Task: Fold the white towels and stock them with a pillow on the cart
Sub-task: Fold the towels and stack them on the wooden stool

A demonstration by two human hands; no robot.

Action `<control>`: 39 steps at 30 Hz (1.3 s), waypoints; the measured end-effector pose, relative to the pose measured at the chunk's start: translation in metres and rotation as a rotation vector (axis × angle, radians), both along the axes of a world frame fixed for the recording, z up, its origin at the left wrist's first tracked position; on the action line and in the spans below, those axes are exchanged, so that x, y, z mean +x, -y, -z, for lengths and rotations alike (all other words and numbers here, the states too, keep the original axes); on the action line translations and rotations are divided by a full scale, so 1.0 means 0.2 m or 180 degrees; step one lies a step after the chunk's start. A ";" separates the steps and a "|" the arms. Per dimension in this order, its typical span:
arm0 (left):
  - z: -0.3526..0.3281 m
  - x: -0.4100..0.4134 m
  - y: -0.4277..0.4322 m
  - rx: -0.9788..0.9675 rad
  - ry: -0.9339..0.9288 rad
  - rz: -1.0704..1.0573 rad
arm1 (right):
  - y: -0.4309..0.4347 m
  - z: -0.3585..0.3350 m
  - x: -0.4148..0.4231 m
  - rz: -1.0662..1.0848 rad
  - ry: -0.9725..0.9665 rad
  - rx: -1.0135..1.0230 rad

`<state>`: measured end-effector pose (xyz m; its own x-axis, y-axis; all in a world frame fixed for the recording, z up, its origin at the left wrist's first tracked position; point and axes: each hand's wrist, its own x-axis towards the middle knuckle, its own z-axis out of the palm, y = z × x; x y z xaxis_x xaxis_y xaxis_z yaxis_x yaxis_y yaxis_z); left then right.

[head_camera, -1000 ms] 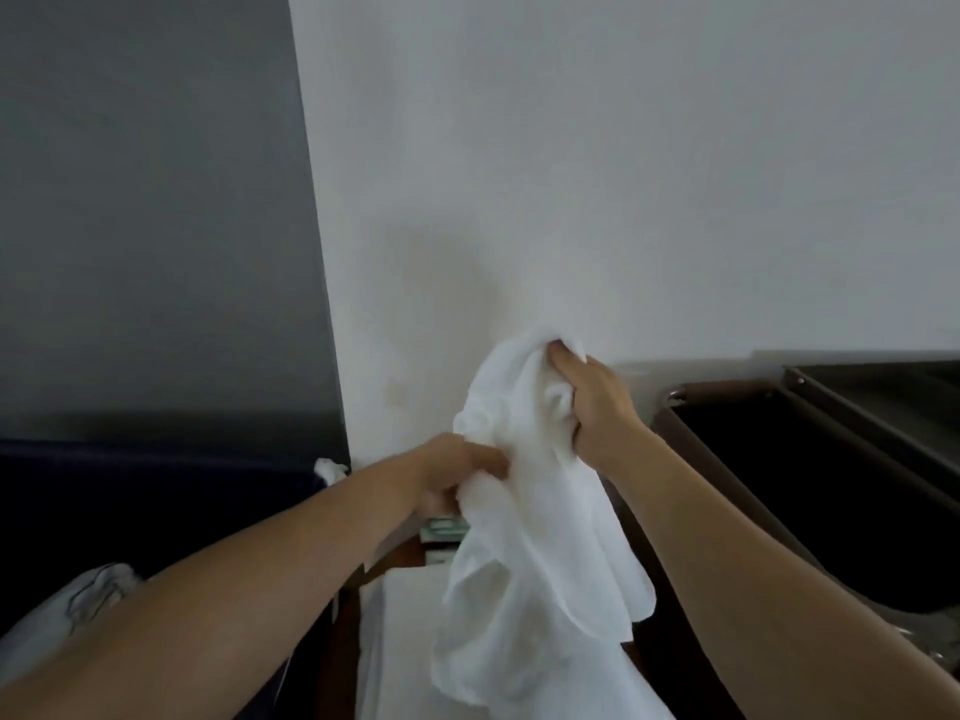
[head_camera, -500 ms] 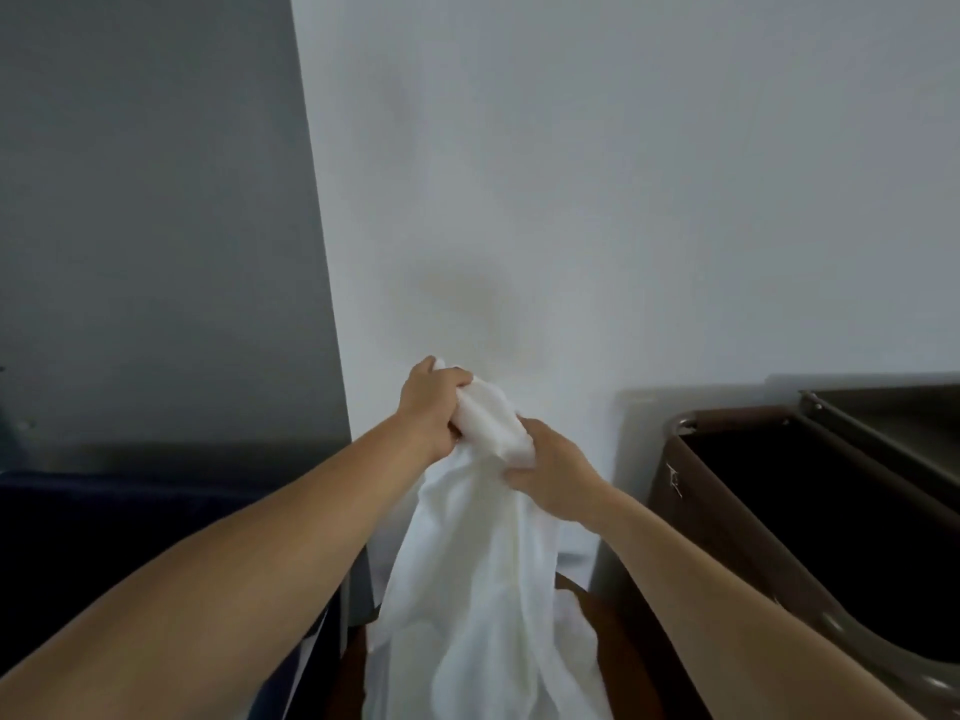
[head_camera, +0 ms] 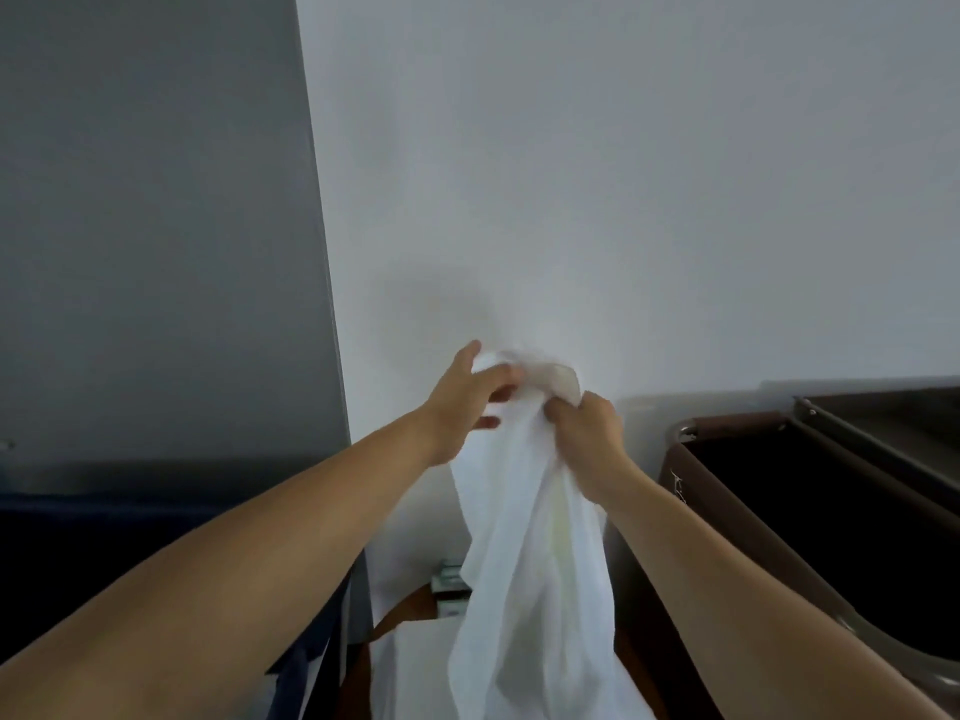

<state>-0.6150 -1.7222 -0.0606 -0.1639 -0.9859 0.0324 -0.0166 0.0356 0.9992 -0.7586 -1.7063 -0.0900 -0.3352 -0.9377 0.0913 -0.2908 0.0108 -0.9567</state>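
Up in front of the white wall [head_camera: 623,200], both hands hold one white towel [head_camera: 524,563] by its top edge. The left hand [head_camera: 462,402] has thumb and fingers curled round the bunched upper corner; the right hand [head_camera: 587,428], just beside it, pinches the cloth in a closed fist. From there the towel hangs down loose and unfolded (its lower end runs out of view). A dark bin [head_camera: 810,511] stands to the right, near the wall.
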 end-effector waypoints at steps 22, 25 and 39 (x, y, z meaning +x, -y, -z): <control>-0.35 -0.14 0.08 0.0559 -0.1803 -0.1213 | -0.17 0.19 -0.04 -0.0122 -0.1397 -0.0343; -0.40 -0.14 0.06 0.0504 -0.1873 -0.1295 | -0.13 0.23 -0.09 -0.0160 -0.1019 0.0388; 0.16 0.03 -0.11 0.1499 0.0276 0.0020 | -0.14 -0.25 -0.26 -0.0681 -0.0906 -0.0542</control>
